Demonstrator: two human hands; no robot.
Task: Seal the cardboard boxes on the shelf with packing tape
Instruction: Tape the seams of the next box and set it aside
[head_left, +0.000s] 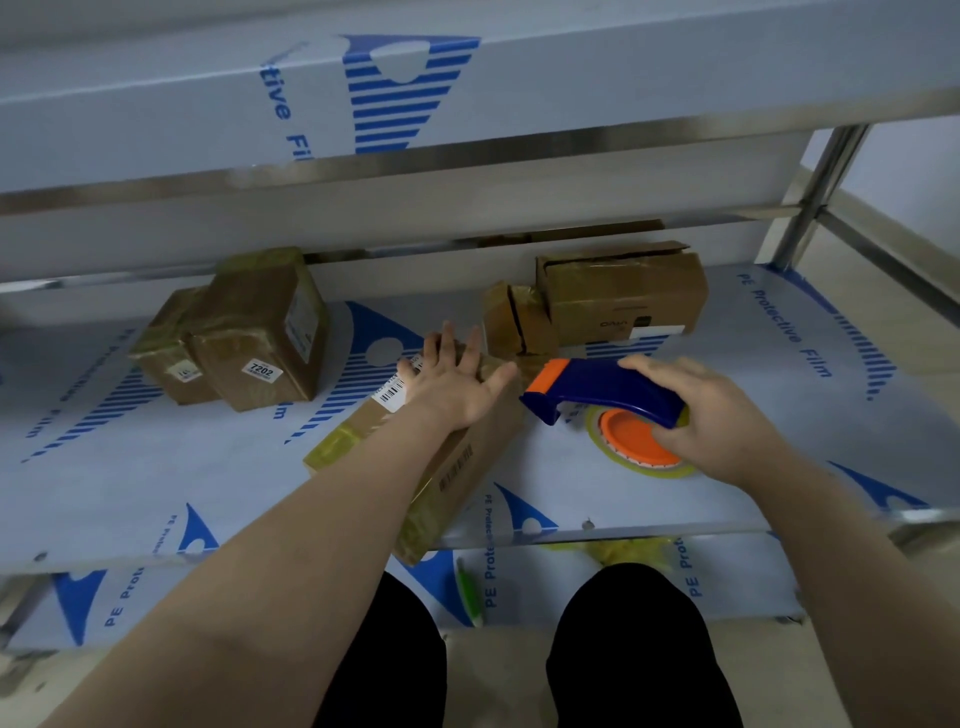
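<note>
While the left hand (457, 384) is lying flat on the far end of the long cardboard box (457, 467), its fingers are spreading out straight and its thumb is pointing toward the right hand (717, 415). The left forearm is extending along the box's top face and covering much of it. The box is resting diagonally on the shelf (779, 415), its near corner overhanging the front edge. The right hand is gripping the handle of the blue tape dispenser (608, 387) from above, fingers curling round the grip. The dispenser's orange-tipped nose is pointing at the left thumb, just beside the box; whether it is touching the cardboard cannot be told. The tape roll (644, 470), with its orange hub, is sitting under the right palm. Beyond the left hand, a pair of taped boxes (260, 332) is standing side by side, touching. Beyond the right hand, a larger box (623, 291) and a smaller box (514, 317) are standing against each other.
</note>
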